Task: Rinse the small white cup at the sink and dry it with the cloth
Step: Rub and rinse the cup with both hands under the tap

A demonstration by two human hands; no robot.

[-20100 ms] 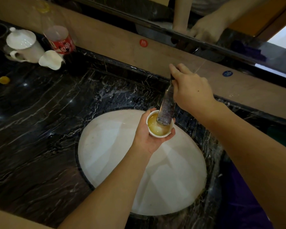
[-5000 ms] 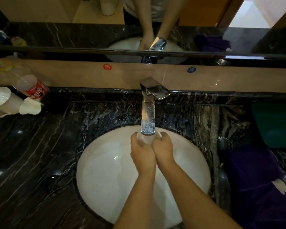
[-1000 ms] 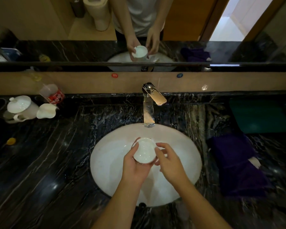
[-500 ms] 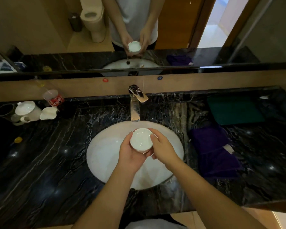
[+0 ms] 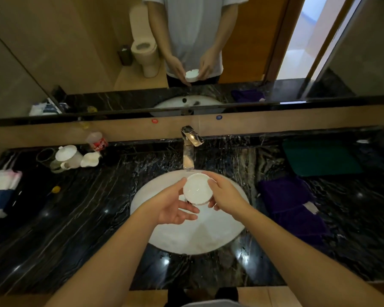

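So we've got the small white cup [image 5: 196, 191] over the sink [image 5: 164, 235], right hand [image 5: 225, 193] fingers curled round its side, left hand [image 5: 175, 207] fingers spread loose underneath.

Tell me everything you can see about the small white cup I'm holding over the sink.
The small white cup is round, shallow and glossy, apparently ceramic, tilted with its empty, wet-looking inside facing the camera. It is held above the white oval sink basin, just in front of the chrome tap. The right hand grips its right side; the left hand touches its left rim with the thumb, fingers open below.
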